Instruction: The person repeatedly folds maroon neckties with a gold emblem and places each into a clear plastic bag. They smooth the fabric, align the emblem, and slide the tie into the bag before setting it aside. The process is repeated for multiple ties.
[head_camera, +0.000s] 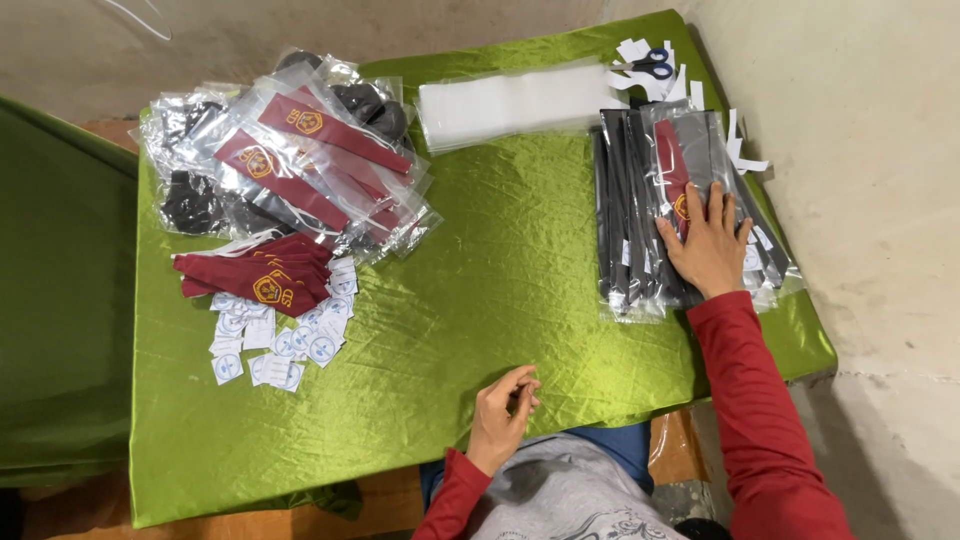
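Head view, right hand: The right hand (708, 243) lies flat on a row of grey packets (680, 215) at the right end of the tabletop (500, 270). Its fingers (717, 204) are spread wide and press down on the top packet, which has a dark red piece showing inside.

Head view, right arm: The arm is stretched out far and nearly straight, in a red sleeve (750, 400).

Head view, left hand: The left hand (503, 412) rests at the near edge of the tabletop, well apart from all the packets. Its fingers are curled in and pressed together. It may be pinching something tiny, but I cannot tell from here.

Head view, slip risk: The packets are in shiny clear bags and the green cloth is shiny too. If the hand pushes sideways, I think the row could slide and fan out.

Head view, edge risk: The row sits close to the right edge of the tabletop. A hard push could send the outer packets off the side.

Head view, other things: A pile of bagged red pieces (300, 160) and loose red cloth pieces (260, 275) lie at the far left, with small white paper tags (285, 345) just beside them. Blue scissors (650, 67) lie at the far edge, near a stack of clear bags (515, 103).
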